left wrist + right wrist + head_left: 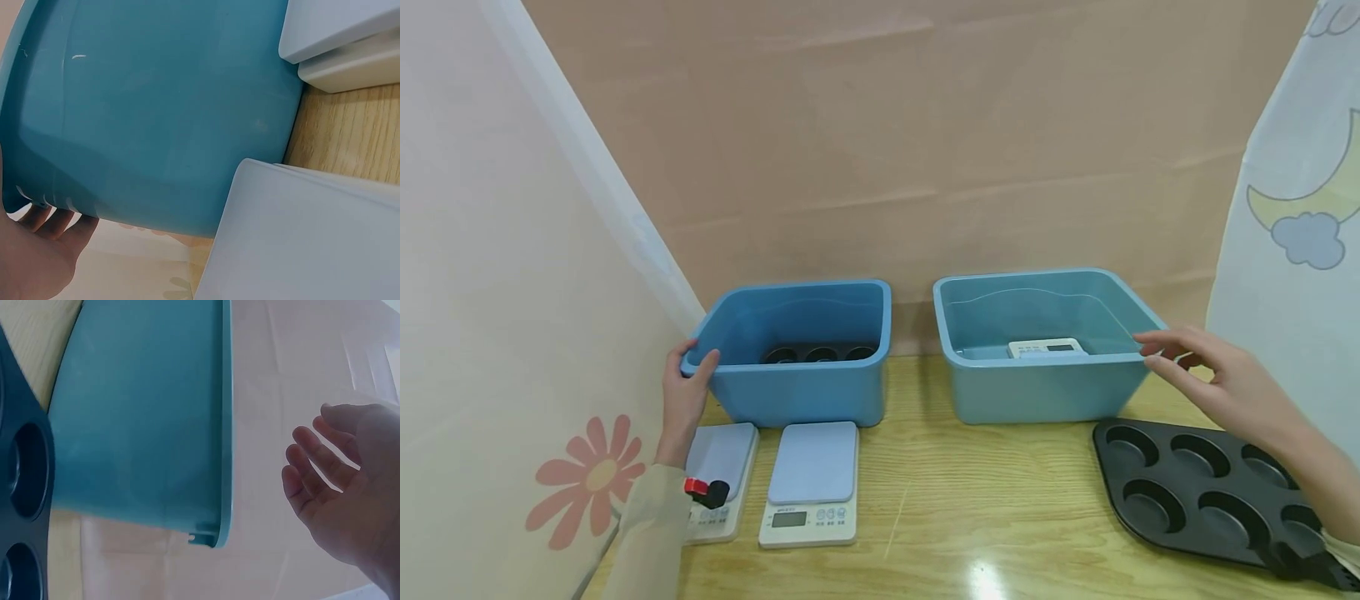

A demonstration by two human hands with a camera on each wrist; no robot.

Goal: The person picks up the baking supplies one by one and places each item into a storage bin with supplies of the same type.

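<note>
— Where are the hands?

— The left hand (pixel 683 398) grips the front left corner of the left tub (pixel 797 392), fingers curled over its rolled rim. The right hand (pixel 1213 379) hovers just beside the right tub (pixel 1037 387) at its front right corner, fingers relaxed and spread, holding nothing (the right wrist view shows a gap between fingertips and rim).

— And the tubs themselves?

— Smooth blue plastic, rectangular with rounded corners, side by side along the back edge of the wooden table (pixel 985 500). The left one holds a dark muffin tin (pixel 820 353); the right one holds a flat white scale (pixel 1047 347).

— What lies in front?

— Two flat scales with pale blue tops: one (pixel 724 467) near the front left corner, partly under the left wrist, another (pixel 812 483) just beside it. A black matte muffin tray (pixel 1202 492) with round cups sits at the right edge, under the right forearm.
</note>
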